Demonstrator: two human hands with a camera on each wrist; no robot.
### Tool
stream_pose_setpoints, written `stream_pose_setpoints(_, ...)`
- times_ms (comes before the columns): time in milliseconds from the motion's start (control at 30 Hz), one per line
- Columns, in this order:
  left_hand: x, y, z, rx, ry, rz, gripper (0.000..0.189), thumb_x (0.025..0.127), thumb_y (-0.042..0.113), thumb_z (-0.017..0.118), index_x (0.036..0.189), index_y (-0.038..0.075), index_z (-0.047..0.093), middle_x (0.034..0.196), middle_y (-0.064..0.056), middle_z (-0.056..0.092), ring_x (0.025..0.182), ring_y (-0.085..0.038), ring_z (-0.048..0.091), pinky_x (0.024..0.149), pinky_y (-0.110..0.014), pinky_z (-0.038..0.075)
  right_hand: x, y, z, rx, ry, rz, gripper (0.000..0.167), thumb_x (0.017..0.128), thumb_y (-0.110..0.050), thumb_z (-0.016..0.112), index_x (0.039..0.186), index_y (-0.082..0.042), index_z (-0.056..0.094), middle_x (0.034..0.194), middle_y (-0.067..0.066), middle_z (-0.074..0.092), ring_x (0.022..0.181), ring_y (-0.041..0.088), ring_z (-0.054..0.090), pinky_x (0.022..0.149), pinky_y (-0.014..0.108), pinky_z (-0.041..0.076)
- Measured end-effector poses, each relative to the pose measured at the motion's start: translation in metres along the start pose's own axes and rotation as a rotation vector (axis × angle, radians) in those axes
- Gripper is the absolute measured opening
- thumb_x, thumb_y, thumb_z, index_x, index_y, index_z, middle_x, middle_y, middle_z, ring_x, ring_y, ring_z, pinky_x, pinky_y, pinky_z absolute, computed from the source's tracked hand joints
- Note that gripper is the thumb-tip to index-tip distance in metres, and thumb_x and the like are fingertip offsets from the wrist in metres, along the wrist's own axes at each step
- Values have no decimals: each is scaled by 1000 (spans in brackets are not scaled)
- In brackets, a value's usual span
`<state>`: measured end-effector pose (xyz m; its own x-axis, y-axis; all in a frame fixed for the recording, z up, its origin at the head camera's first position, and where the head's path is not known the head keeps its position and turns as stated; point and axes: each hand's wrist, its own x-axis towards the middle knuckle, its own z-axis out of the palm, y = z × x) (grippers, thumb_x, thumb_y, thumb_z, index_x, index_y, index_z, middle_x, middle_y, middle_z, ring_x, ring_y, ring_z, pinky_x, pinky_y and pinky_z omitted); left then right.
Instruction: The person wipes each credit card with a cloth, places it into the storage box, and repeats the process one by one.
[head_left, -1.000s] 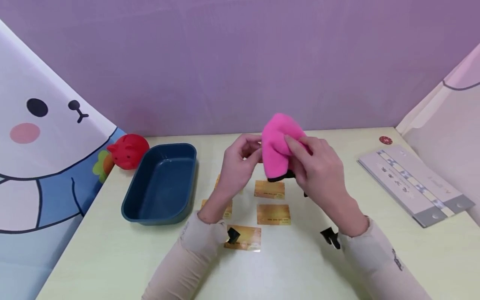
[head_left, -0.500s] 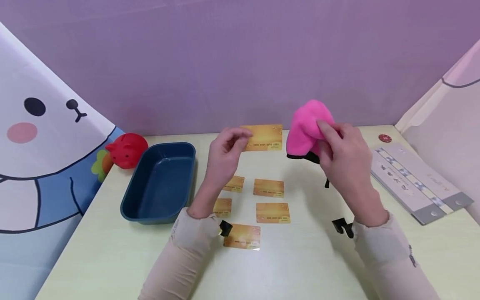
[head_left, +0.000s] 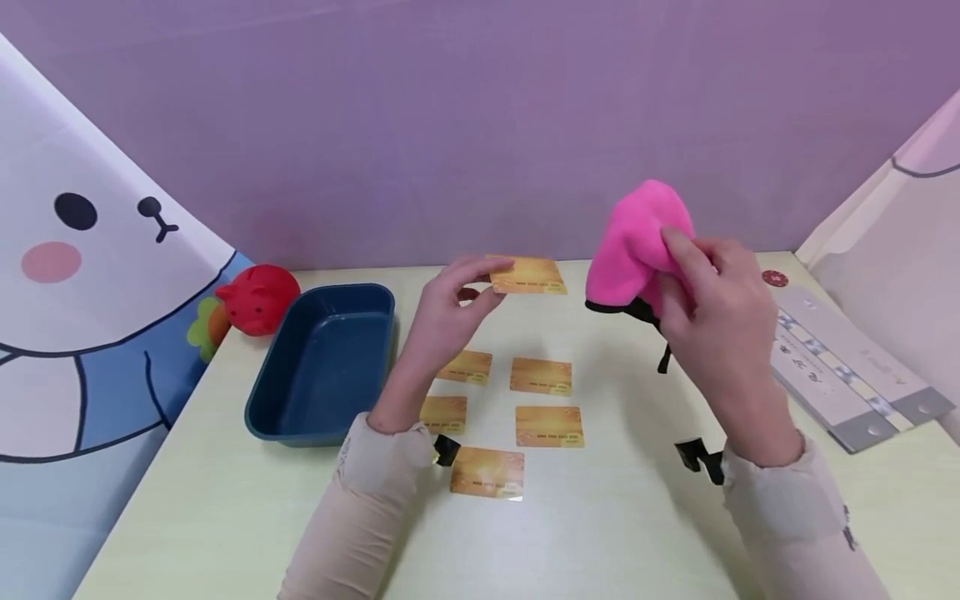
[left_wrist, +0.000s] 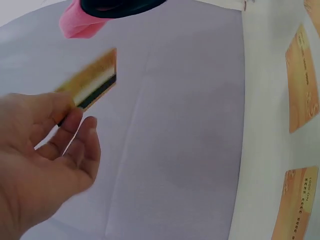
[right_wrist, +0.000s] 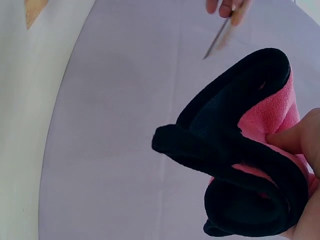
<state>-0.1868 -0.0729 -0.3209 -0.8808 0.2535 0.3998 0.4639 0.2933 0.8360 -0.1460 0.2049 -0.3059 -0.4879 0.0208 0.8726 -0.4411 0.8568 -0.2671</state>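
Observation:
My left hand (head_left: 453, 304) pinches a gold bank card (head_left: 528, 276) by its left edge, in the air above the table's far side. The left wrist view shows the dark stripe on the back of this card (left_wrist: 95, 85). To the right, my right hand (head_left: 723, 308) grips a bunched pink fleece piece with black edging (head_left: 637, 246), a short black end dangling below it. Seen by the right wrist camera, the black edging (right_wrist: 250, 145) curves round dark folds and openings; what the piece is, I cannot tell. Several similar gold cards (head_left: 549, 427) lie on the table beneath my hands.
A deep blue tray (head_left: 258, 429) stands left of the cards, with a red piggy bank (head_left: 258, 302) behind it. On the right lie a grey booklet (head_left: 832, 350) and a red chip (head_left: 775, 277). A purple cloth backdrop (head_left: 480, 133) rises behind the table (head_left: 600, 533).
My hands have moved apart. The pink fleece piece has gone right and up with my right hand, and a gold card now shows in my left hand, tilted flatter than half a second ago.

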Motion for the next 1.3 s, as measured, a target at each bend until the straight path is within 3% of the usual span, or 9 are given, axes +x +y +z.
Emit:
stream_pose_setpoints(133, -3, -1, -1, -12, 25, -77, 21, 97, 23, 67, 114, 13, 75, 85, -4, 60, 73, -19, 52, 65, -31, 41, 0, -3, 0, 18, 17, 6, 32, 96, -16, 58, 126, -12, 71, 104, 25, 66, 98, 41, 60, 74, 57, 49)
stream_pose_setpoints(200, -4, -1, -2, -39, 28, -116, 19, 97, 26, 68, 105, 11, 76, 77, -3, 50, 67, -21, 43, 63, -32, 36, -1, -4, 0, 26, 25, 9, 32, 96, -15, 59, 126, -12, 71, 104, 24, 66, 98, 41, 60, 75, 57, 49)
stream_pose_setpoints(400, -1, -3, 3, -158, 26, -141, 23, 99, 24, 64, 95, 2, 69, 77, -2, 46, 71, -21, 42, 65, -29, 40, -1, -6, -2, 41, 30, 1, 33, 95, -14, 60, 125, -11, 71, 104, 24, 67, 98, 41, 61, 74, 56, 49)
stream_pose_setpoints(533, 0, 0, 10, -188, 36, -124, 21, 99, 21, 64, 111, 5, 70, 78, -3, 57, 69, -19, 48, 66, -26, 45, -2, -10, -2, 67, 58, -16, 31, 93, -11, 62, 122, -10, 72, 101, 25, 67, 97, 41, 61, 74, 56, 49)
stream_pose_setpoints(633, 1, 1, 17, -195, 72, -113, 32, 98, 19, 66, 129, 13, 65, 86, -7, 68, 70, -18, 53, 65, -25, 44, -3, -16, -1, 90, 73, -47, 30, 91, -8, 64, 120, -9, 73, 99, 25, 67, 95, 42, 60, 73, 56, 49)
stream_pose_setpoints(800, -1, 4, 29, -208, 87, -92, 31, 97, 17, 67, 127, 13, 62, 91, -16, 71, 71, -16, 58, 66, -25, 45, -8, -31, 5, 135, 61, -148, 31, 88, -5, 70, 119, -7, 73, 98, 26, 68, 92, 42, 61, 76, 54, 52)
stream_pose_setpoints(1033, -7, 14, 40, -271, 15, -75, 25, 95, -5, 58, 118, 4, 58, 89, -17, 68, 75, -14, 61, 69, -25, 50, -22, -47, 22, 107, -78, -301, 34, 87, -6, 73, 121, -11, 72, 99, 21, 68, 82, 40, 62, 69, 49, 53)
stream_pose_setpoints(1167, -9, 15, 42, -293, -3, -74, 24, 93, -10, 56, 113, 3, 58, 80, -14, 60, 67, -16, 51, 61, -24, 44, -26, -47, 26, 71, -137, -304, 37, 86, -4, 72, 122, -13, 72, 101, 19, 66, 82, 38, 62, 68, 48, 53)
stream_pose_setpoints(1300, -8, 14, 42, -283, -7, -63, 21, 93, -11, 54, 111, 2, 57, 87, -18, 67, 70, -15, 54, 64, -24, 45, -25, -42, 25, 26, -175, -288, 33, 89, -8, 70, 122, -13, 72, 102, 20, 67, 83, 39, 62, 68, 47, 53)
